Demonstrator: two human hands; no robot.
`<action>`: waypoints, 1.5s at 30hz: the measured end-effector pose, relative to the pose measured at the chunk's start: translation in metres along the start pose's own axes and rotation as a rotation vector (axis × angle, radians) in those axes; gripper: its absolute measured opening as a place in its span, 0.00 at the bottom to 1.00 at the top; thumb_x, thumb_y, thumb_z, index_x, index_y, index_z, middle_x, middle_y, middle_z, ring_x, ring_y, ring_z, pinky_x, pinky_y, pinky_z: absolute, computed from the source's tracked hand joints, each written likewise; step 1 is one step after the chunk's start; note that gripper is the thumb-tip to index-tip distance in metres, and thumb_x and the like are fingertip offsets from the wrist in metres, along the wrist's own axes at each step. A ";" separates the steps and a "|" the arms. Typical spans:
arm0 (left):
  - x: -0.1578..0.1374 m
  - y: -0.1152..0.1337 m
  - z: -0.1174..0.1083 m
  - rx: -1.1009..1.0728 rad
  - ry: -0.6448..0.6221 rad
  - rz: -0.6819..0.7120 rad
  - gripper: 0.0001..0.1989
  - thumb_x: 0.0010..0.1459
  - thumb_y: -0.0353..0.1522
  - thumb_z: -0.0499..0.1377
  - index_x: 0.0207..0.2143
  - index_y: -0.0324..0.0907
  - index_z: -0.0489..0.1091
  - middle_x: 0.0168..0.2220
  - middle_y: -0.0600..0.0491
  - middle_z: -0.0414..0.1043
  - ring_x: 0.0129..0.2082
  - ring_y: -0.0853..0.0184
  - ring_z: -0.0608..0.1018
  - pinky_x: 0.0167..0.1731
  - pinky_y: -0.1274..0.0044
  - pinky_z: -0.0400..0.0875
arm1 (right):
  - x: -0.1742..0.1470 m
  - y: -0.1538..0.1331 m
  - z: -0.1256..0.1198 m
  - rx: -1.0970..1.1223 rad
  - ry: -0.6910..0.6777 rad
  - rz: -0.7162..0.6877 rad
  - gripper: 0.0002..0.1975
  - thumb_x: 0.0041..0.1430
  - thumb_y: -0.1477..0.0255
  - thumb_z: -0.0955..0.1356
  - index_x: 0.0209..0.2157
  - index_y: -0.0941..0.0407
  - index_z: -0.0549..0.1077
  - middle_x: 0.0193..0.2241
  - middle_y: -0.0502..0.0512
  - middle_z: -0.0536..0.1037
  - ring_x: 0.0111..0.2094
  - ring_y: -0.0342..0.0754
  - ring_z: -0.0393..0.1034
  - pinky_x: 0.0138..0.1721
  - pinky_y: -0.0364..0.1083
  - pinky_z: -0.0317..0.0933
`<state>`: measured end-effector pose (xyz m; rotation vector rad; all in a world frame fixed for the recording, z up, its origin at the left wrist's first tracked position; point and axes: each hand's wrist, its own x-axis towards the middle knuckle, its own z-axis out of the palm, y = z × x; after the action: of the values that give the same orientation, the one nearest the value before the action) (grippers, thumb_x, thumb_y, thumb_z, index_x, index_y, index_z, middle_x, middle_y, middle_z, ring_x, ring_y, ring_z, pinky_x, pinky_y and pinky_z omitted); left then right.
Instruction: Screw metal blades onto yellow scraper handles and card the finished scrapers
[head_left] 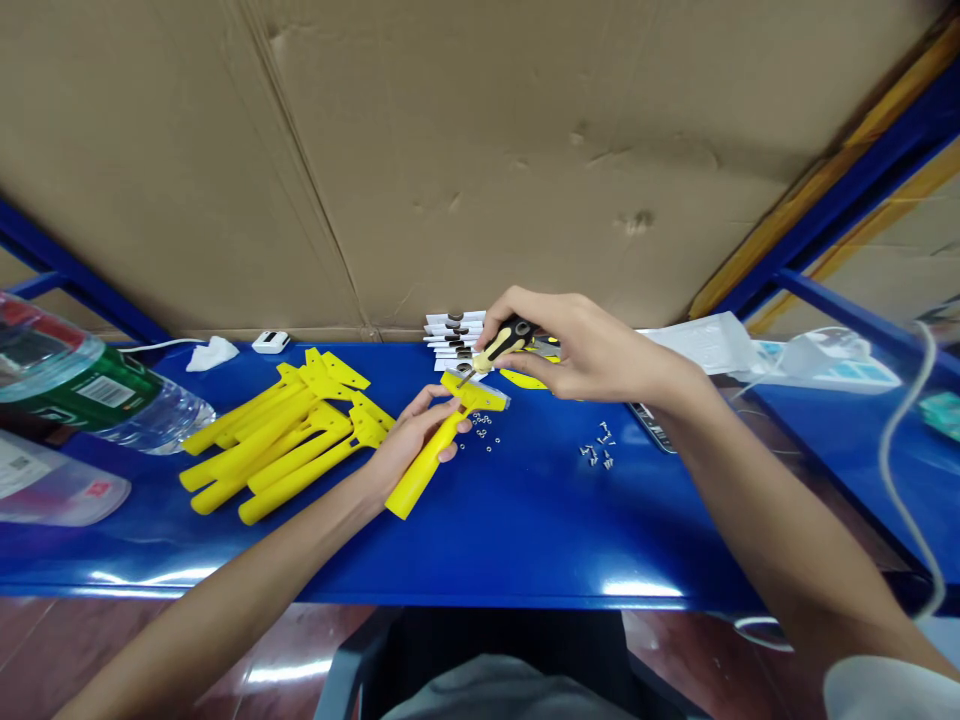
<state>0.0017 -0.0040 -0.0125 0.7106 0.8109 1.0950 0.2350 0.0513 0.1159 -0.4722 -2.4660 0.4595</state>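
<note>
My left hand is closed around a yellow plastic scraper, its handle slanting down to the left over the table. A blade edge shows along the scraper's head. My right hand grips a screwdriver with a black and cream handle; its shaft points down at the scraper's head, where the tip meets the yellow plastic. Whether a screw sits under the tip is too small to tell. Small nuts lie just beyond the scraper. Several screws are scattered on the table to the right.
A pile of yellow scraper handles lies on the left of the blue table. Beyond my hands are white paper packets. A water bottle and a clear plastic container stand far left; a white plastic bag lies right.
</note>
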 end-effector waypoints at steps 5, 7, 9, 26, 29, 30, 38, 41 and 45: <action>0.001 -0.004 -0.003 0.000 0.007 0.002 0.22 0.56 0.34 0.75 0.44 0.45 0.65 0.43 0.49 0.75 0.29 0.71 0.77 0.13 0.86 0.62 | 0.001 0.000 0.002 -0.034 -0.001 -0.044 0.08 0.66 0.75 0.71 0.47 0.55 0.75 0.43 0.55 0.82 0.41 0.50 0.75 0.43 0.48 0.65; 0.002 -0.006 -0.005 0.006 -0.011 0.000 0.21 0.57 0.35 0.74 0.45 0.45 0.65 0.42 0.49 0.75 0.28 0.71 0.77 0.14 0.86 0.63 | 0.002 -0.001 0.002 -0.051 0.003 -0.069 0.07 0.68 0.71 0.72 0.46 0.55 0.75 0.43 0.55 0.82 0.40 0.50 0.75 0.43 0.47 0.64; 0.002 -0.006 -0.007 0.012 -0.028 0.001 0.21 0.58 0.35 0.74 0.45 0.45 0.66 0.40 0.50 0.75 0.28 0.71 0.76 0.14 0.85 0.62 | 0.002 -0.001 0.003 -0.064 0.007 -0.092 0.08 0.70 0.66 0.72 0.46 0.55 0.75 0.42 0.56 0.82 0.40 0.50 0.74 0.43 0.47 0.64; -0.001 0.000 -0.003 0.058 0.007 0.068 0.26 0.54 0.34 0.76 0.45 0.47 0.63 0.37 0.54 0.73 0.27 0.71 0.76 0.15 0.86 0.61 | 0.003 0.007 0.007 -0.124 0.152 -0.064 0.14 0.67 0.60 0.74 0.42 0.55 0.72 0.34 0.51 0.78 0.31 0.45 0.67 0.36 0.45 0.60; -0.003 0.004 -0.002 0.070 0.017 0.094 0.26 0.54 0.35 0.76 0.45 0.46 0.63 0.36 0.55 0.72 0.28 0.71 0.76 0.15 0.86 0.62 | 0.002 0.000 0.003 -0.035 0.087 -0.078 0.12 0.69 0.64 0.72 0.48 0.55 0.73 0.44 0.56 0.81 0.40 0.48 0.74 0.43 0.47 0.65; -0.003 0.005 -0.001 0.071 0.021 0.102 0.26 0.54 0.35 0.76 0.45 0.46 0.64 0.35 0.55 0.72 0.28 0.71 0.76 0.16 0.86 0.62 | 0.002 -0.002 0.003 -0.002 0.071 -0.079 0.12 0.69 0.65 0.72 0.50 0.55 0.73 0.46 0.57 0.82 0.42 0.49 0.75 0.45 0.47 0.66; -0.002 0.004 -0.002 0.093 0.058 0.144 0.27 0.53 0.35 0.76 0.45 0.48 0.61 0.31 0.58 0.71 0.24 0.72 0.75 0.16 0.85 0.62 | 0.004 0.000 0.020 -0.038 0.153 -0.133 0.10 0.72 0.62 0.70 0.45 0.55 0.76 0.40 0.55 0.84 0.39 0.48 0.76 0.43 0.46 0.67; -0.003 0.005 -0.003 0.124 0.056 0.177 0.27 0.55 0.36 0.75 0.45 0.49 0.60 0.31 0.58 0.72 0.23 0.72 0.74 0.17 0.84 0.63 | 0.005 0.001 0.021 -0.090 0.208 -0.113 0.12 0.71 0.59 0.71 0.44 0.55 0.75 0.39 0.55 0.83 0.37 0.48 0.75 0.42 0.46 0.66; -0.006 0.012 -0.001 0.152 0.087 0.246 0.27 0.55 0.36 0.75 0.45 0.50 0.59 0.33 0.59 0.74 0.23 0.72 0.74 0.17 0.84 0.64 | 0.004 0.006 0.018 -0.146 0.275 -0.076 0.14 0.69 0.58 0.72 0.39 0.55 0.73 0.34 0.52 0.81 0.31 0.46 0.71 0.36 0.45 0.61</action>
<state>-0.0059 -0.0059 -0.0020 0.9133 0.9051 1.3020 0.2226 0.0544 0.1016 -0.4652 -2.2499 0.1701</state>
